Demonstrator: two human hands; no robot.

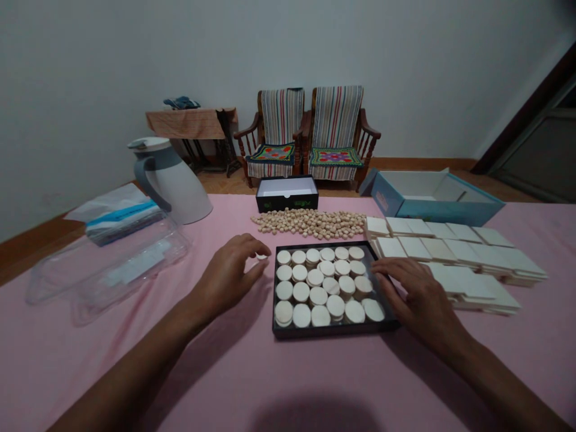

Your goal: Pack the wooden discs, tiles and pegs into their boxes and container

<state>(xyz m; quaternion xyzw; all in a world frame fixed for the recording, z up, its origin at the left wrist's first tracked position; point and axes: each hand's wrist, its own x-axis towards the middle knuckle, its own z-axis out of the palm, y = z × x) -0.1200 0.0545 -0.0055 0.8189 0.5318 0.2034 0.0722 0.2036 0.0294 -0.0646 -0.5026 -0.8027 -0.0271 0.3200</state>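
Note:
A black tray (333, 329) on the pink table holds several round wooden discs (319, 295) in rows. My left hand (227, 275) rests just left of the tray, its fingers curled and pinching a small pale piece (261, 256) at the fingertips. My right hand (416, 293) lies flat on the tray's right rim, fingers stretched toward the discs. A pile of small wooden beads (310, 222) lies behind the tray. Stacks of square wooden tiles (454, 255) sit to the right.
A white jug (168, 180) and clear plastic packaging (108, 264) stand at the left. A small black box (287, 193) and a blue open box (432, 198) sit at the table's far edge. Two striped armchairs (310, 132) stand by the wall.

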